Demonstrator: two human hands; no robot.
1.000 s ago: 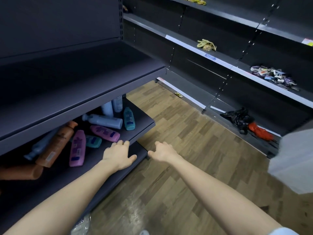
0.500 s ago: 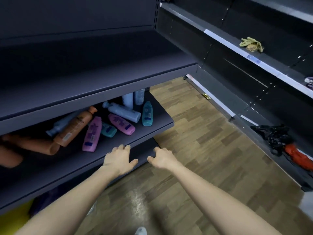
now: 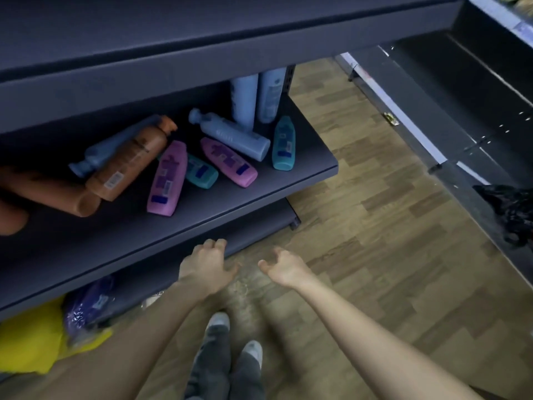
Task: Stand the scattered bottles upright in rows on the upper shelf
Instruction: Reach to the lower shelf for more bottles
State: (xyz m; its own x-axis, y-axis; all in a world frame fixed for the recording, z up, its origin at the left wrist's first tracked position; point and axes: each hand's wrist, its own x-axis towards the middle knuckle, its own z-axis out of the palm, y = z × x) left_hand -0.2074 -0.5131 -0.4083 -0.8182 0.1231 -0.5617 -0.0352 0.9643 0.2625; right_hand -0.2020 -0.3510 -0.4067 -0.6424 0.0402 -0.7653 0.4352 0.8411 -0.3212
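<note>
Left hand [image 3: 206, 267] and right hand [image 3: 284, 268] hover empty, loosely curled, before the lower shelf [image 3: 121, 241]; nothing lifted yet — next, probably, grasp the nearest pink bottle [image 3: 167, 179].

The upper shelf [image 3: 144, 85] hides tops of upright bottles [image 3: 244, 102].

Bottles [image 3: 230, 137] lie scattered on the lower shelf [image 3: 202, 215], beneath the upper shelf [image 3: 173, 62]

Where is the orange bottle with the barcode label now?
Head view, left of centre: the orange bottle lies on the middle shelf, in front of a grey-blue bottle, a pink bottle right of it.
</note>
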